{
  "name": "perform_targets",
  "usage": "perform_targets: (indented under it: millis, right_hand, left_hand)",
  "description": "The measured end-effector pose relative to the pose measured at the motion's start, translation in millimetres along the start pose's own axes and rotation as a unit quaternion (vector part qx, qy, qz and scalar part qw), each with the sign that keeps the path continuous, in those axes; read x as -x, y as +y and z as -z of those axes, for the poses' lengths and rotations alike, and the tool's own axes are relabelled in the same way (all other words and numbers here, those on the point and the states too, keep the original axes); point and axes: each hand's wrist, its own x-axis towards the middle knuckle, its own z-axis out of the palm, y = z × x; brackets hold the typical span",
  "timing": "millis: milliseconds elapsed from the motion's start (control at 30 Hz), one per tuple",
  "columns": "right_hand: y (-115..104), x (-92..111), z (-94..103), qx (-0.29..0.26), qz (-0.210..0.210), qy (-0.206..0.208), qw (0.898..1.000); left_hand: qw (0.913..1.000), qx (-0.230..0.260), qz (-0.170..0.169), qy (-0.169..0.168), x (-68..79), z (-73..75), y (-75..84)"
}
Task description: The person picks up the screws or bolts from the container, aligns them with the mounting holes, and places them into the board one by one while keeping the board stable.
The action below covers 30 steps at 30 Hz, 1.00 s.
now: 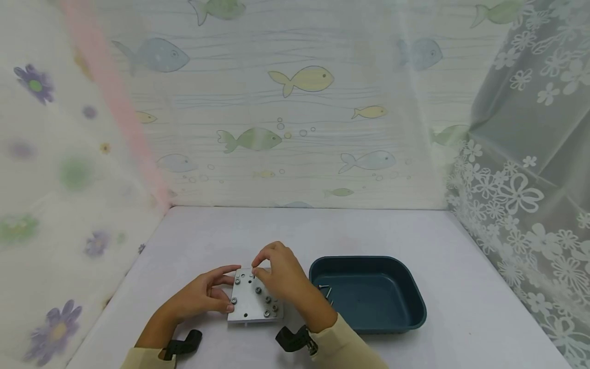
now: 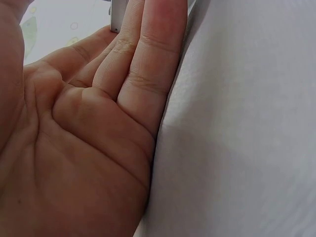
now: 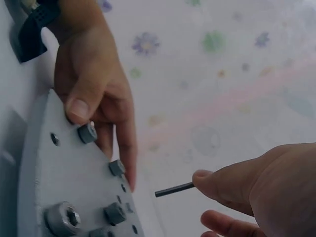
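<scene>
A light metal plate [image 1: 244, 302] lies on the table with several socket-head screws standing in its holes. My left hand [image 1: 203, 294] grips its left side, thumb at the near corner and fingertips at the far one; the palm fills the left wrist view. Over the plate's far edge, my right hand [image 1: 283, 271] pinches a screw [image 3: 174, 189] between thumb and finger. Its thin dark shank sticks out toward the plate, apart from it in the right wrist view, while the head is hidden in the fingers. Bare holes show among the screw heads.
A dark blue tray [image 1: 405, 302] stands right of the plate, partly behind the right forearm. Several thin screws [image 1: 324, 286] lie at its left end. Black wrist mounts [image 1: 184, 344] stick out from both wrists. Printed curtains [image 1: 295, 154] enclose the white table.
</scene>
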Motion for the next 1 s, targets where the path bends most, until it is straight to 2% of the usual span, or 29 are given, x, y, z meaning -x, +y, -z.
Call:
perform_targets:
  millis: [367, 800, 1000]
  right_hand:
    - [-4.0, 1.4, -20.4, 0.054, -0.035, 0.046, 0.997]
    - [0.9, 0.5, -31.3, 0.077, -0.013, 0.055, 0.995]
    - [0.4, -0.4, -32.9, 0.076, -0.016, 0.050, 0.996]
  left_hand:
    - [0.9998, 0.013, -0.009, -0.011, 0.2, 1.1, -0.3]
    - [0.9997, 0.019, -0.005, -0.011, -0.3, 1.7, -1.7]
    - [0.9998, 0.019, -0.004, -0.010, 0.2, 2.0, -1.3]
